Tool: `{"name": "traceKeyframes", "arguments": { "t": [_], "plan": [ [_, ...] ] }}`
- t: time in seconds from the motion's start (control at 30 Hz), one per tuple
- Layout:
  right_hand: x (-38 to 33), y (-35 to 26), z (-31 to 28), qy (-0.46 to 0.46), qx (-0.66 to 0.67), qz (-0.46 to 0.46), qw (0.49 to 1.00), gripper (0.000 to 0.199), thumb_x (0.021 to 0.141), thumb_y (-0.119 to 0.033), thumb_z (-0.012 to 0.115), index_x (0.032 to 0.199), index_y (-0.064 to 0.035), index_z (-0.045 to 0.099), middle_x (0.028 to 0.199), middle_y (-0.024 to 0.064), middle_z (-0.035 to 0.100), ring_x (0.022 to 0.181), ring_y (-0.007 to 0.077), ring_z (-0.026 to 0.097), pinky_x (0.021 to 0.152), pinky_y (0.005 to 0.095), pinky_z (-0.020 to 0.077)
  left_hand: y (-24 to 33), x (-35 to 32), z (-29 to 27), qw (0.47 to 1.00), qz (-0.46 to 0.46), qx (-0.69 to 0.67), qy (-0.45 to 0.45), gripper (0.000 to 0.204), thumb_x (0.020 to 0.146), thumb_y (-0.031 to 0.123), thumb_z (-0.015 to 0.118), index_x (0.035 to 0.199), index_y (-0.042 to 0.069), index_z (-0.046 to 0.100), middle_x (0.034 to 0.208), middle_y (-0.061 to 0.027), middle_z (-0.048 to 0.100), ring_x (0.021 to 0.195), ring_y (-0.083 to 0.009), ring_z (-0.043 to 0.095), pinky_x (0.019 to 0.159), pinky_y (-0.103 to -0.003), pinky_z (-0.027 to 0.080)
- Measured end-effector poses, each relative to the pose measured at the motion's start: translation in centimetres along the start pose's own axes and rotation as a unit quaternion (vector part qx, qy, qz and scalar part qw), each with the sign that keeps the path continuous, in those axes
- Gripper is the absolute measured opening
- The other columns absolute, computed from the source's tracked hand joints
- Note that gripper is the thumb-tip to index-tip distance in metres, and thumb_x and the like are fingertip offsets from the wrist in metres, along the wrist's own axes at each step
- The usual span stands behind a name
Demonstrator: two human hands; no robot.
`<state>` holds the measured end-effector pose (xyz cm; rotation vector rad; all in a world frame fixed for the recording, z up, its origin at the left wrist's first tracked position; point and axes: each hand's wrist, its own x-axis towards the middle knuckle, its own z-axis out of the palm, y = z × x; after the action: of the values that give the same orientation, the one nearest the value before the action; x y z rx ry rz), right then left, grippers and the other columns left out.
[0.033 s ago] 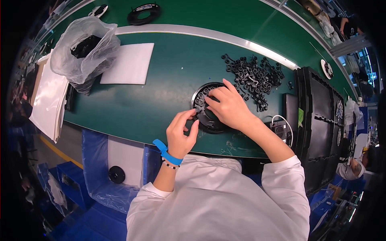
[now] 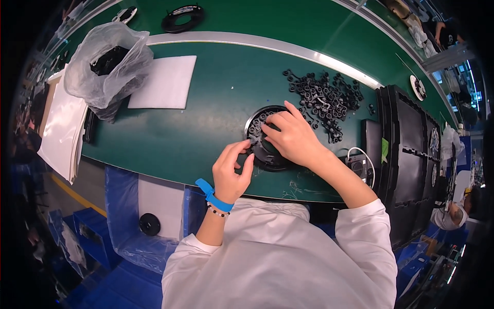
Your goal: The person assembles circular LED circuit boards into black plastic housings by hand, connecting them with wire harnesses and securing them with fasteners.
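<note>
A round black housing (image 2: 267, 157) with a shiny rim lies on the green mat in front of me, with small black parts set around its ring. Curled at its left rim, my left hand (image 2: 230, 172) grips the edge between thumb and forefinger. My right hand (image 2: 293, 134) reaches over the housing from the right, its thumb and forefinger closed together inside the ring. Whatever those fingertips hold is hidden. A loose pile of small black parts with round ends (image 2: 329, 100) sits just beyond my right hand.
At left stand a clear plastic bag (image 2: 110, 85) of black parts and a white foam sheet (image 2: 167, 82). Black trays (image 2: 409, 129) and a small device with a white cable (image 2: 358, 167) are at right. A black ring (image 2: 182, 26) lies on the far green surface.
The black ring on the far green surface has shifted very slightly left. My hands and the housing show no visible movement.
</note>
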<state>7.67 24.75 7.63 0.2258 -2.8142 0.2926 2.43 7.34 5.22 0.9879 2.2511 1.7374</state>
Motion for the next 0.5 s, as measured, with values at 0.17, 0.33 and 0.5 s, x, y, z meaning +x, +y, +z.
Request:
{"name": "traceKeyframes", "arguments": {
  "t": [0.17, 0.33, 0.5],
  "plan": [
    [0.21, 0.43, -1.02, -0.023, 0.041, -0.016, 0.999, 0.022, 0.066, -0.013, 0.066, 0.086, -0.0043, 0.063, 0.094, 0.0077, 0.055, 0.091, 0.0235, 0.052, 0.095, 0.0464, 0.0344, 0.06, 0.0, -0.19, 1.0, -0.006, 0.011, 0.0, 0.025, 0.073, 0.0, 0.059, 0.098, 0.002, 0.058, 0.09, -0.0088, 0.06, 0.075, -0.0156, 0.059, 0.051, -0.022, 0.044],
    [0.34, 0.38, -0.92, -0.014, 0.047, -0.009, 0.999, 0.019, 0.067, -0.013, 0.066, 0.083, -0.0035, 0.062, 0.095, 0.0084, 0.055, 0.093, 0.0242, 0.052, 0.095, 0.0465, 0.0343, 0.12, 0.04, -0.09, 1.0, -0.003, 0.01, -0.006, 0.024, 0.074, 0.0, 0.059, 0.097, 0.002, 0.058, 0.09, -0.0086, 0.06, 0.075, -0.0155, 0.059, 0.051, -0.022, 0.043],
    [0.1, 0.37, -0.28, -0.026, 0.014, 0.008, 1.0, 0.017, 0.067, -0.013, 0.065, 0.081, -0.0038, 0.062, 0.094, 0.0087, 0.056, 0.091, 0.0241, 0.052, 0.094, 0.046, 0.0346, -0.17, 0.03, 0.08, 1.0, 0.0, 0.005, -0.001, 0.023, 0.074, 0.0, 0.059, 0.096, 0.002, 0.058, 0.088, -0.0082, 0.06, 0.074, -0.015, 0.059, 0.05, -0.022, 0.043]
  ]
}}
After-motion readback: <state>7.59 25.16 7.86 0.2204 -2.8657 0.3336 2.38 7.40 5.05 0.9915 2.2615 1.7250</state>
